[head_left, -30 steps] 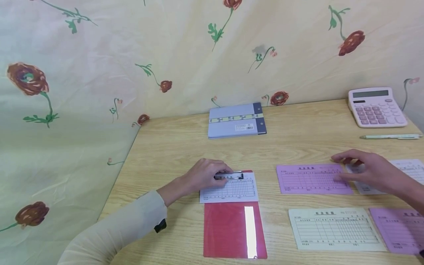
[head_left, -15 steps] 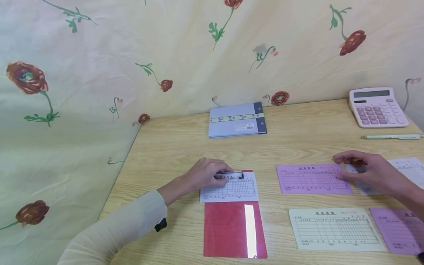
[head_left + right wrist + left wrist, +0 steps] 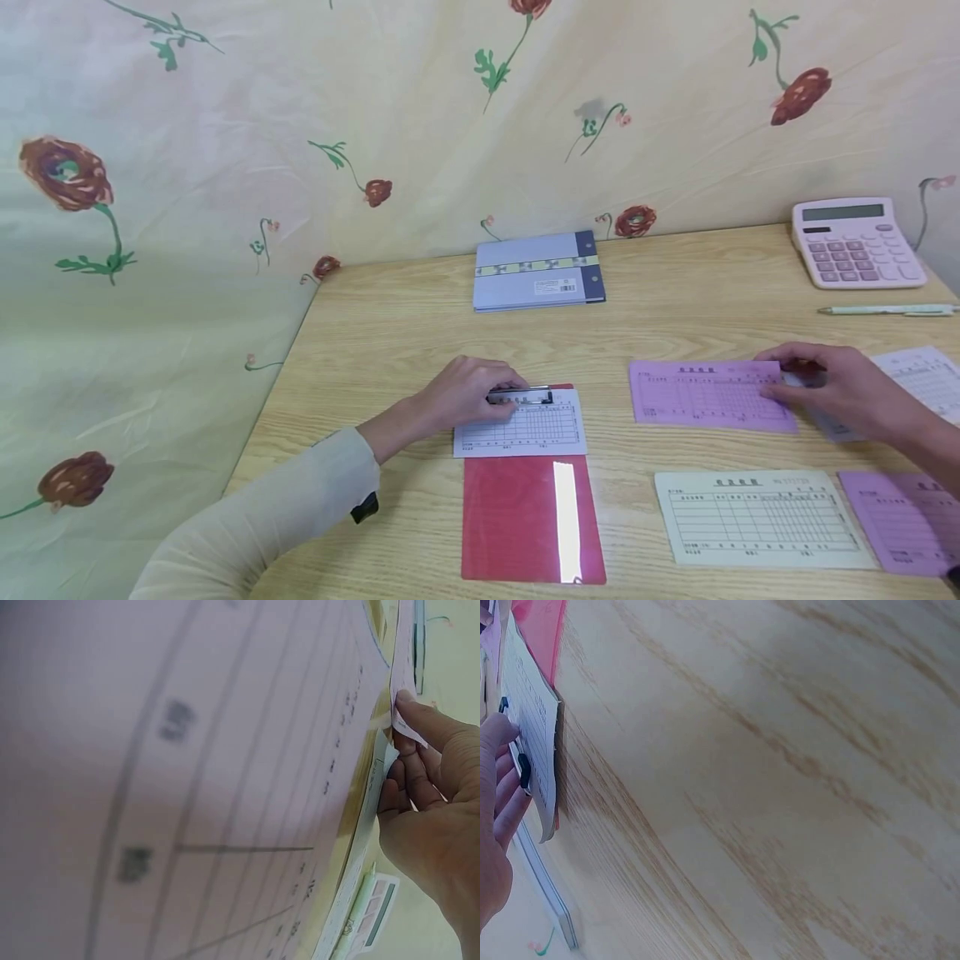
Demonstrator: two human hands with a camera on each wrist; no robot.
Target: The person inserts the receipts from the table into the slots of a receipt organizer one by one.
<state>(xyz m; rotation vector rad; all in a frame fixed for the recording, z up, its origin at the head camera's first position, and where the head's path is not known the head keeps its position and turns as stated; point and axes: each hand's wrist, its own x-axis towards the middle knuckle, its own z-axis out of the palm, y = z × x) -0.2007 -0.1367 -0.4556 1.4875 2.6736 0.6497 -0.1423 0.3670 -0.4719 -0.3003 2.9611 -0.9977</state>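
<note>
My left hand (image 3: 461,392) grips the metal clip (image 3: 534,397) at the top of a red clipboard (image 3: 513,517). Beneath the clip lies a white printed receipt form (image 3: 517,435), covering the board's upper part. In the left wrist view, the fingers (image 3: 506,791) reach behind the clip, thumb in front. My right hand (image 3: 855,387) pinches the right end of a purple receipt form (image 3: 697,396) between thumb and fingers, and this form is lifted slightly. Under that hand, a white form (image 3: 918,379) lies partly hidden; one corner is raised near the curled fingers in the right wrist view.
A pale green form (image 3: 761,517) and another purple form (image 3: 907,533) lie at the front right. Toward the back are a blue-grey binder-like book (image 3: 525,287), a pink calculator (image 3: 855,246) and a pen (image 3: 885,310). Floral cloth (image 3: 420,108) hangs behind the wooden table (image 3: 390,333).
My right hand has closed on the purple form and raised it a little off the table. The white form beneath has shifted and tilted. My left hand keeps its place on the clip.
</note>
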